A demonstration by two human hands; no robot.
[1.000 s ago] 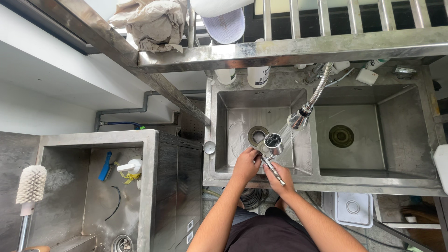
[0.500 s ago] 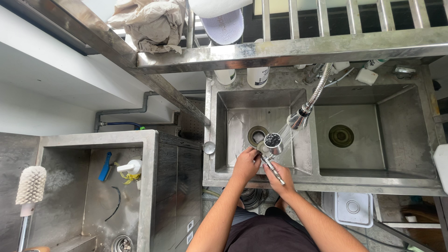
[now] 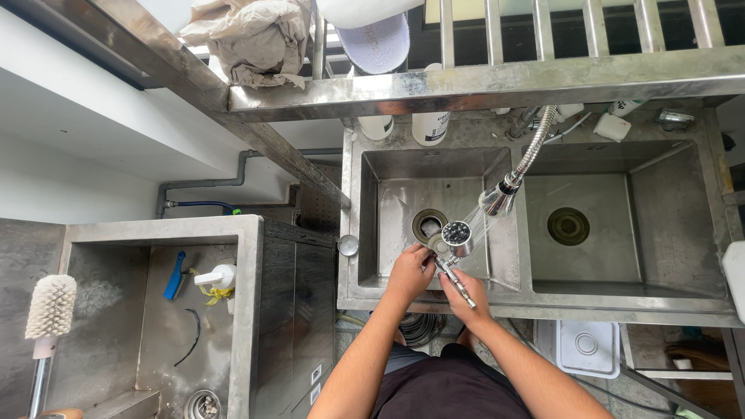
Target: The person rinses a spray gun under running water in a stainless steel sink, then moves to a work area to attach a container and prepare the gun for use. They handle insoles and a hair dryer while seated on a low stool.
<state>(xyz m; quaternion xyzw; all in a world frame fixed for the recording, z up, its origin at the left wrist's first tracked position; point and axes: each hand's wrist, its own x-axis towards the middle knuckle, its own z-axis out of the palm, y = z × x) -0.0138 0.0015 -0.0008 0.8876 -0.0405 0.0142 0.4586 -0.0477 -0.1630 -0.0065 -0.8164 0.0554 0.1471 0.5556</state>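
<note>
We look straight down from one head camera, fairly high above the double sink (image 3: 535,291), shelf rail (image 3: 481,81) at twelve o'clock.

A small round metal strainer (image 3: 456,233) with a thin handle sits tilted over the left sink basin.

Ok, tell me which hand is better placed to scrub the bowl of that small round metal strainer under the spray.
Left. The left hand sits by the small round metal strainer, fingers free, while the right hand grips its handle.
</note>
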